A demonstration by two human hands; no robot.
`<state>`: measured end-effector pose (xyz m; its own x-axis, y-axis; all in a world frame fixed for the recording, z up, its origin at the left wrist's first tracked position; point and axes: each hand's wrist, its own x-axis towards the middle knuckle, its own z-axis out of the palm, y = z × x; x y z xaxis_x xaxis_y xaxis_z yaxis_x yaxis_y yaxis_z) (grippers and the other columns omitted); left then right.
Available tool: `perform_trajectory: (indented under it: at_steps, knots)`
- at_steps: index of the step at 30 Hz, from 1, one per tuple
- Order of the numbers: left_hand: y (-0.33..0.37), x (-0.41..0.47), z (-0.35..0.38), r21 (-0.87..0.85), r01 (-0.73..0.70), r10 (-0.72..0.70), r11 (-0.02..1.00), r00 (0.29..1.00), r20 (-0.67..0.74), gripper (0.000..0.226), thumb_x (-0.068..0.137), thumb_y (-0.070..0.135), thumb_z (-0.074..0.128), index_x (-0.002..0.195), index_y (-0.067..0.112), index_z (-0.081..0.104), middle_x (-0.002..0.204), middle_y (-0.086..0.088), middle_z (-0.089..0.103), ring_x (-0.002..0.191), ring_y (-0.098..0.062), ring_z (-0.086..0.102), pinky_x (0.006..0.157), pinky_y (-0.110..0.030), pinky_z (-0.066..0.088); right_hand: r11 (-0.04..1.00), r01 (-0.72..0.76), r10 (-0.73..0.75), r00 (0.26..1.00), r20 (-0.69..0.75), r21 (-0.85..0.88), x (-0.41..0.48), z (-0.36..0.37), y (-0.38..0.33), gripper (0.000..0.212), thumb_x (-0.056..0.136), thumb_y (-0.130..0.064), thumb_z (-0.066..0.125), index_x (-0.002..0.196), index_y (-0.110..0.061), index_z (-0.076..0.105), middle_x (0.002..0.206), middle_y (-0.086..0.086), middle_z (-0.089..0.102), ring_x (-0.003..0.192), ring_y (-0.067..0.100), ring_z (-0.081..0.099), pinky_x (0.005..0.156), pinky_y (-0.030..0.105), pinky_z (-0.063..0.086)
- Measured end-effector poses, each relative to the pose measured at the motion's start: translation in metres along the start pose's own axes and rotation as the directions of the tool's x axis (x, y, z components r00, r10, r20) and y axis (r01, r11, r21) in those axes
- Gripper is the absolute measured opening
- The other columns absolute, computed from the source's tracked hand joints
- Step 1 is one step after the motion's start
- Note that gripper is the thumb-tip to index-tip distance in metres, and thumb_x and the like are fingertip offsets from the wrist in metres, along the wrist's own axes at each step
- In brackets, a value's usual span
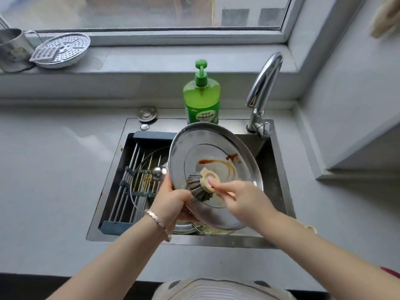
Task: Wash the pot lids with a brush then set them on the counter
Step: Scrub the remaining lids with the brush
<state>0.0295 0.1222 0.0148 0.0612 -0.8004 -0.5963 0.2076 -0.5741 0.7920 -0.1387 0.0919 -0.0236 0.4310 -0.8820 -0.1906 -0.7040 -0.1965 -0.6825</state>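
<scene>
Steel lid (227, 148), sauce-streaked: left hand (171, 200) grips its lower rim; right hand (240, 198) grips brush (202, 184), bristles against the underside.

Glass lid (142, 176): 3 o'clock side hidden behind steel lid (218, 148). Brush (201, 182) handle buried in right hand (244, 198). Left hand (171, 200) fingers out of sight behind the rim. Metal cup (10, 48), 10 o'clock, cut by frame edge. Bottle (201, 98) label unreadable.
</scene>
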Motion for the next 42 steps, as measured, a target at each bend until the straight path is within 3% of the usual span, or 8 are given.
perform_trajectory:
  at_steps: [13, 18, 22, 26, 31, 35, 39, 42]
  knots:
    - [0.003, -0.001, -0.003, 0.101, 0.027, -0.033, 0.994, 0.998, 0.055, 0.062, 0.077, -0.021, 0.041, 0.124, 0.02, 0.043, 0.098, -0.013, 0.061, 0.071, -0.036, 0.064, 0.049, -0.048, 0.056, 0.955, -0.295, 0.288, 0.949, -0.131, -0.031, 0.02, -0.012, 0.023, 0.034, 0.096, -0.026, 0.044, 0.125, -0.042, 0.055, 0.11, 0.003, 0.068, 0.069, 0.012, 0.056, 0.057, 0.025, 0.042]
    - [0.001, -0.001, -0.007, 0.139, 0.03, -0.041, 0.99, 0.997, 0.073, 0.065, 0.078, -0.024, 0.036, 0.124, 0.023, 0.042, 0.09, -0.011, 0.062, 0.064, -0.029, 0.065, 0.051, -0.049, 0.056, 0.994, -0.072, 0.073, 0.997, -0.011, 0.08, 0.0, 0.004, 0.004, 0.032, 0.094, -0.024, 0.05, 0.121, -0.038, 0.06, 0.104, -0.002, 0.07, 0.06, 0.007, 0.048, 0.057, 0.023, 0.039]
    - [0.0, -0.003, -0.007, 0.209, 0.036, -0.068, 0.977, 0.987, 0.144, 0.065, 0.08, -0.021, 0.04, 0.126, 0.026, 0.039, 0.097, -0.012, 0.06, 0.061, -0.026, 0.065, 0.047, -0.043, 0.056, 0.951, -0.307, 0.31, 0.936, -0.167, 0.043, 0.025, -0.018, 0.03, 0.031, 0.096, -0.026, 0.047, 0.124, -0.035, 0.058, 0.104, 0.004, 0.071, 0.068, 0.014, 0.057, 0.055, 0.026, 0.039]
    - [-0.003, -0.001, -0.008, 0.163, 0.06, -0.086, 0.985, 0.984, 0.155, 0.063, 0.077, -0.02, 0.041, 0.125, 0.021, 0.043, 0.086, -0.012, 0.061, 0.053, -0.019, 0.064, 0.048, -0.047, 0.056, 0.988, 0.019, -0.011, 0.998, -0.056, 0.15, 0.0, 0.009, -0.005, 0.031, 0.093, -0.022, 0.054, 0.121, -0.032, 0.061, 0.097, 0.001, 0.072, 0.061, 0.004, 0.053, 0.061, 0.029, 0.045]
    - [-0.009, -0.004, -0.011, 0.217, 0.071, -0.118, 0.974, 0.97, 0.211, 0.062, 0.064, -0.006, 0.05, 0.121, 0.019, 0.043, 0.095, -0.016, 0.059, 0.058, -0.024, 0.066, 0.049, -0.044, 0.056, 0.96, -0.274, 0.281, 0.94, -0.193, 0.058, 0.024, -0.016, 0.026, 0.03, 0.094, -0.026, 0.051, 0.122, -0.035, 0.06, 0.099, 0.006, 0.071, 0.072, 0.018, 0.06, 0.06, 0.029, 0.045]
    - [-0.01, -0.001, -0.012, 0.167, 0.089, -0.128, 0.982, 0.964, 0.234, 0.055, 0.075, -0.014, 0.044, 0.122, 0.013, 0.044, 0.085, -0.012, 0.062, 0.056, -0.02, 0.066, 0.048, -0.042, 0.055, 0.991, 0.09, -0.082, 0.994, -0.078, 0.104, 0.0, 0.009, -0.013, 0.032, 0.092, -0.02, 0.055, 0.121, -0.032, 0.061, 0.079, -0.003, 0.066, 0.058, 0.008, 0.047, 0.055, 0.023, 0.038]
    - [-0.01, -0.006, -0.012, 0.219, 0.099, -0.156, 0.971, 0.952, 0.262, 0.059, 0.06, -0.001, 0.049, 0.116, 0.017, 0.043, 0.092, -0.014, 0.06, 0.06, -0.023, 0.066, 0.047, -0.039, 0.055, 0.982, -0.173, 0.186, 0.958, -0.218, 0.078, 0.029, -0.018, 0.016, 0.029, 0.094, -0.026, 0.051, 0.121, -0.032, 0.061, 0.096, 0.004, 0.072, 0.062, 0.015, 0.057, 0.048, 0.023, 0.039]
    - [-0.01, -0.001, -0.012, 0.192, 0.076, -0.124, 0.979, 0.96, 0.25, 0.06, 0.067, -0.007, 0.048, 0.123, 0.013, 0.043, 0.087, -0.012, 0.062, 0.059, -0.023, 0.066, 0.049, -0.043, 0.055, 0.992, 0.049, -0.026, 0.981, -0.191, 0.117, 0.012, 0.006, -0.014, 0.031, 0.093, -0.02, 0.052, 0.121, -0.03, 0.061, 0.084, 0.006, 0.071, 0.054, 0.014, 0.05, 0.049, 0.028, 0.04]
